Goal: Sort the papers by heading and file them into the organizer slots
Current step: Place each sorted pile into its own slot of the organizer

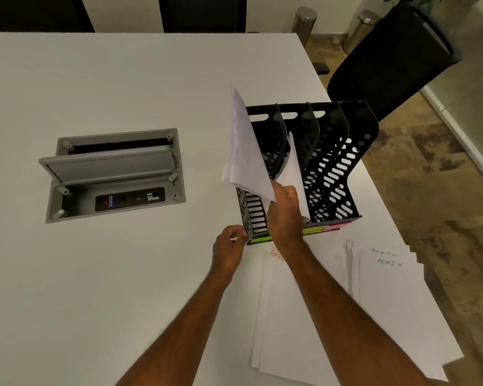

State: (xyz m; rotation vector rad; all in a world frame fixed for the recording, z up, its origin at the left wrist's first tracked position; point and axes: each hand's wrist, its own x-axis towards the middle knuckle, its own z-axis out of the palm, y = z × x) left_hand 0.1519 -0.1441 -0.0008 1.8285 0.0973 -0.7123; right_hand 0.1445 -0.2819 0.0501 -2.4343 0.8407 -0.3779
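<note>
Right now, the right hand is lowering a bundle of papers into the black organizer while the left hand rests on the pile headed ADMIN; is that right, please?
Not quite. In the head view, the left hand is at the front left corner of the black organizer, not on the ADMIN pile. The right hand does hold the bundle of papers over the organizer.

Black slotted organizer point(332, 151) with green and pink labels point(322, 228), white papers point(246, 151), red-lettered sheet point(285, 302), green-lettered sheet point(393, 296), white table point(123, 79), grey socket box point(112, 174), black chair point(396, 59).
</note>
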